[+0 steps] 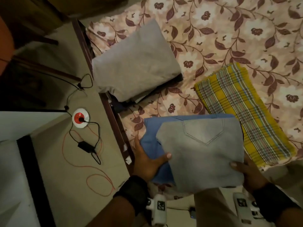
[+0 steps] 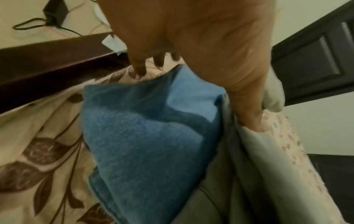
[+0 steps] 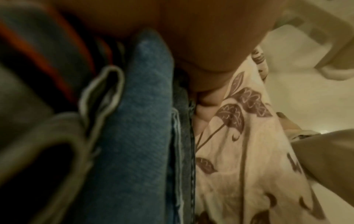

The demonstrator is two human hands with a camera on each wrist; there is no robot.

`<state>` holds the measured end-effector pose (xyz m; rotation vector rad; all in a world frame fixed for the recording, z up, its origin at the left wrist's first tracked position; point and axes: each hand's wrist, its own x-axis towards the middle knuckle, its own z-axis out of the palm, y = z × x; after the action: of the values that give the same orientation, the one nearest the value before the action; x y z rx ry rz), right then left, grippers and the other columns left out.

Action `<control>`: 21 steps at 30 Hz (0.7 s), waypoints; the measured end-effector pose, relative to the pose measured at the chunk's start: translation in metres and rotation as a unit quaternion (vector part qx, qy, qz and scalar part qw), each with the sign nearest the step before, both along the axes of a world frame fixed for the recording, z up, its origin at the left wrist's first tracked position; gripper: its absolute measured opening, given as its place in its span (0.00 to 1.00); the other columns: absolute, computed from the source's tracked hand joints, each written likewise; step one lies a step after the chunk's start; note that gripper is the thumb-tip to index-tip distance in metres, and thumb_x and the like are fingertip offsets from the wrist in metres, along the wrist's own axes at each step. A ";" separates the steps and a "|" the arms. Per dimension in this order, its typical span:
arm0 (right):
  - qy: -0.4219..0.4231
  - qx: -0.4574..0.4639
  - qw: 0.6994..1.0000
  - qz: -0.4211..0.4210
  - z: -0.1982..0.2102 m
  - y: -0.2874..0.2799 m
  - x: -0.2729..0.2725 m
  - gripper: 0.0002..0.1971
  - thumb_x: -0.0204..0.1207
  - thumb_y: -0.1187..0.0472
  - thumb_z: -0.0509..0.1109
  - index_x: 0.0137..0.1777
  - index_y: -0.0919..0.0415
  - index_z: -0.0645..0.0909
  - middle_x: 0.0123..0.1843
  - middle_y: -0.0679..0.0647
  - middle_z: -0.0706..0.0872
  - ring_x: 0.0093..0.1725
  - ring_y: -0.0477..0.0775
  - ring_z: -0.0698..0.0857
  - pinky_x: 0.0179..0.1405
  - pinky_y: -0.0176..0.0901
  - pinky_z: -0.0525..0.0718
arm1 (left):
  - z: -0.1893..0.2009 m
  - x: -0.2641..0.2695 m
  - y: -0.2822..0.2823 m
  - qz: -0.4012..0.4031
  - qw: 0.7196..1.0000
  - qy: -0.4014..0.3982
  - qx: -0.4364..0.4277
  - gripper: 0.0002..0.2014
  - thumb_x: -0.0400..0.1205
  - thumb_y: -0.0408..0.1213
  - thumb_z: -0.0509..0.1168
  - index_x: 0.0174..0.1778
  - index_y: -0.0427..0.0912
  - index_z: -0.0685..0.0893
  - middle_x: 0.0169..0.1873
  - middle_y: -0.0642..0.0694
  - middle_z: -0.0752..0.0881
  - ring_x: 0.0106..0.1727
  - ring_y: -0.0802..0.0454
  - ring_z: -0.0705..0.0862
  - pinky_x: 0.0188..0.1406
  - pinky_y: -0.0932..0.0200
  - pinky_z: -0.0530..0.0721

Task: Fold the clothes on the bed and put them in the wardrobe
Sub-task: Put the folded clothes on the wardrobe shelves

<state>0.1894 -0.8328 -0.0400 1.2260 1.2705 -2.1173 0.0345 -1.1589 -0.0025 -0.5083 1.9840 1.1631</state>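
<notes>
- Two folded pairs of jeans are lying stacked at the near edge of the bed: the grey jeans (image 1: 201, 149), back pocket facing up, are sitting on top of the blue jeans (image 1: 151, 141), which are sticking out on the left.
- The left hand (image 1: 146, 163) is gripping the stack's left side, thumb lying on top at the grey edge, fingers going underneath.
- The right hand (image 1: 249, 174) is gripping the stack's right near corner, thumb pressing on the grey denim, the other fingers hidden below.
- Two more folded items are resting on the floral bedsheet (image 1: 229, 35): a grey folded garment (image 1: 134, 63) topping a darker pile near the bed's left edge, and one yellow checked cloth (image 1: 242, 112) just right of the jeans.
- The left wrist view is showing what the head view hides: fingertips (image 2: 139, 69) curling under the blue denim against the sheet, thumb clamping the grey layer.
- The right wrist view is showing the stack edge-on, blue layers beside grey folds, though blurred.
- On the floor, one round white-and-red socket (image 1: 80, 118) is holding a black plug, with one black adapter (image 1: 86, 147) and an orange wire (image 1: 98, 176) nearby.
</notes>
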 end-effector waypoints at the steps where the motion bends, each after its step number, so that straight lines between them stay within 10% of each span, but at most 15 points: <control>1: 0.013 -0.002 1.000 0.005 -0.004 0.001 0.001 0.40 0.71 0.69 0.76 0.84 0.50 0.70 0.75 0.63 0.82 0.69 0.71 0.85 0.56 0.68 0.89 | -0.011 0.003 0.002 0.028 0.998 -0.044 0.025 0.72 0.56 0.66 0.88 0.88 0.66 0.46 0.84 0.66 0.60 0.84 0.59 0.62 0.85 0.45 0.67; 4: 0.043 -0.013 0.998 0.034 -0.007 -0.001 -0.004 0.36 0.76 0.72 0.71 0.84 0.53 0.69 0.76 0.63 0.81 0.72 0.71 0.83 0.61 0.68 0.87 | -0.034 0.010 0.003 0.064 0.988 -0.116 0.080 0.55 0.63 0.58 0.89 0.86 0.57 0.70 0.80 0.53 0.79 0.79 0.45 0.79 0.75 0.36 0.81; 7: 0.021 -0.025 0.998 0.046 0.001 -0.004 -0.012 0.36 0.72 0.66 0.80 0.81 0.55 0.73 0.71 0.56 0.87 0.70 0.66 0.85 0.59 0.59 0.89 | -0.032 -0.003 0.009 0.075 0.963 -0.204 0.159 0.34 0.68 0.48 0.85 0.71 0.48 0.85 0.65 0.46 0.91 0.67 0.41 0.89 0.56 0.48 0.92; 11: -0.037 -0.052 0.993 0.101 0.020 0.002 -0.024 0.52 0.48 0.42 0.93 0.74 0.56 0.79 0.65 0.53 0.91 0.63 0.58 0.90 0.53 0.48 0.90 | -0.026 -0.021 0.018 0.030 0.948 -0.266 0.171 0.58 0.41 0.56 0.94 0.70 0.43 0.85 0.62 0.43 0.92 0.60 0.42 0.92 0.63 0.41 0.88; 15: -0.086 -0.056 0.974 0.202 0.042 0.014 -0.037 0.35 0.62 0.43 0.83 0.71 0.47 0.80 0.64 0.49 0.90 0.61 0.57 0.91 0.49 0.54 0.93 | -0.009 -0.030 0.019 0.026 0.926 -0.316 0.205 0.55 0.35 0.50 0.95 0.63 0.42 0.87 0.53 0.43 0.95 0.49 0.43 0.95 0.43 0.49 0.92; 21: -0.090 -0.068 0.967 0.227 0.050 0.020 -0.040 0.56 0.22 0.33 0.91 0.59 0.47 0.82 0.43 0.40 0.94 0.40 0.45 0.93 0.33 0.44 0.91 | -0.003 -0.025 0.027 0.013 0.917 -0.356 0.179 0.41 0.45 0.44 0.95 0.56 0.43 0.94 0.53 0.42 0.95 0.48 0.43 0.95 0.43 0.50 0.92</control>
<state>0.1496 -0.8129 0.0097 0.9357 1.1691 -1.6920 0.0100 -1.1318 -0.0059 -0.6493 1.1170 1.1137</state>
